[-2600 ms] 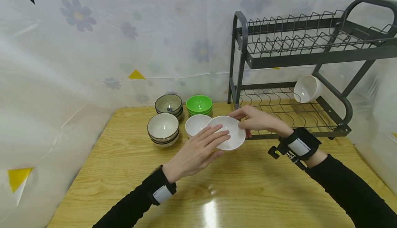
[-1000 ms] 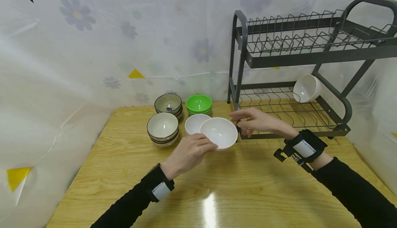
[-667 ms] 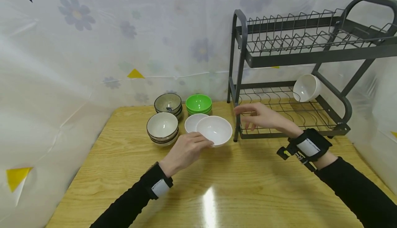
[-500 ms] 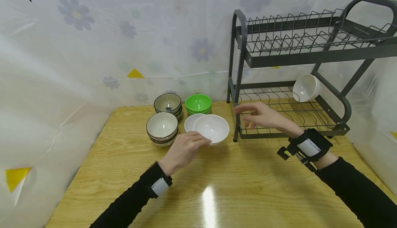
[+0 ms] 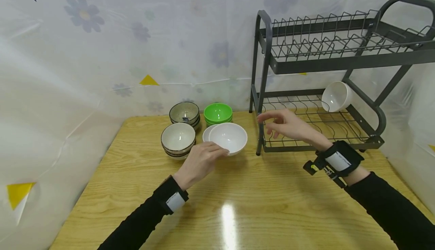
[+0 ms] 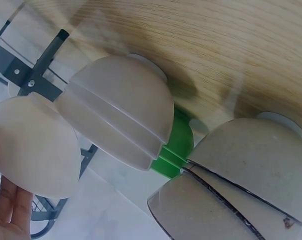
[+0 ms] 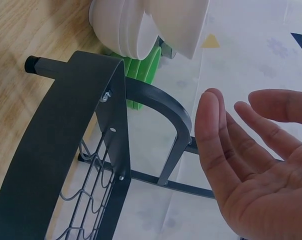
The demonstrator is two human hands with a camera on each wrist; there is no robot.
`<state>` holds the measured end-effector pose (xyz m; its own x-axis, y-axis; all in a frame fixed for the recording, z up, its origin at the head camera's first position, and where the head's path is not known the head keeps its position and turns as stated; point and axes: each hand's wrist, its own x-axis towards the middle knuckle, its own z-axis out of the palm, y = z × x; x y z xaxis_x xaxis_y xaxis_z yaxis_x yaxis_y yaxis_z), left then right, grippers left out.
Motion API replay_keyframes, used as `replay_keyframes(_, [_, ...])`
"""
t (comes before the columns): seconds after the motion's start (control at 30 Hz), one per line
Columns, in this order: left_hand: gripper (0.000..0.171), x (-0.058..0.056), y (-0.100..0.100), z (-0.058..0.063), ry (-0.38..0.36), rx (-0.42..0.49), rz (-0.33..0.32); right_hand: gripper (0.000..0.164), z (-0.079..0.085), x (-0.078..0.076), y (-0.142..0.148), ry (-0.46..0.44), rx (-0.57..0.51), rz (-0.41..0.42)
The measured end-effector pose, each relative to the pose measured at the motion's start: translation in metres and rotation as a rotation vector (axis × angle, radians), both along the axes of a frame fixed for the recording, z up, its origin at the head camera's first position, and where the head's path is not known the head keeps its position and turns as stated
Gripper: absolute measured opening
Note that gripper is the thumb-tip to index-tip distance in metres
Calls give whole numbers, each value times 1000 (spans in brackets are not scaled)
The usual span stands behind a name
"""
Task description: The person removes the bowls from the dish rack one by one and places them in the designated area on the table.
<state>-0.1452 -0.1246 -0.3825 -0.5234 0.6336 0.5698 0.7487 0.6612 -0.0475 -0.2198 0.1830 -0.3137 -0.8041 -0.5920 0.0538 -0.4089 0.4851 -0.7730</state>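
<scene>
My left hand pinches a white bowl by its near rim, fingers hidden partly beneath it in the head view. The bowl overlaps a stack of white bowls from above; the left wrist view shows the held bowl raised and apart from that stack. My right hand hovers by the rack's front left post, fingers loosely bent, nothing in them. In the right wrist view its palm faces the rack with no object against it.
Cream bowls with dark rims are stacked at the left, grey-green bowls behind them. Green bowls stand behind the white ones. A dark two-tier dish rack fills the right; one white bowl leans on its lower tier.
The right hand, earlier gripping the white bowl's rim, has let go and drawn slightly right. The left hand went from straight fingers to pinching the rim, and has carried the bowl left and back.
</scene>
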Motion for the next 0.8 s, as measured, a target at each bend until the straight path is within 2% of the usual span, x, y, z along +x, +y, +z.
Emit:
replay_keyframes(0.43, [20, -6, 0, -1, -17, 44, 20, 35, -2, 0, 0, 21, -11, 3])
replay_keyframes(0.8, [31, -11, -4, -5, -23, 52, 38, 34, -2, 0, 0, 15, -10, -3])
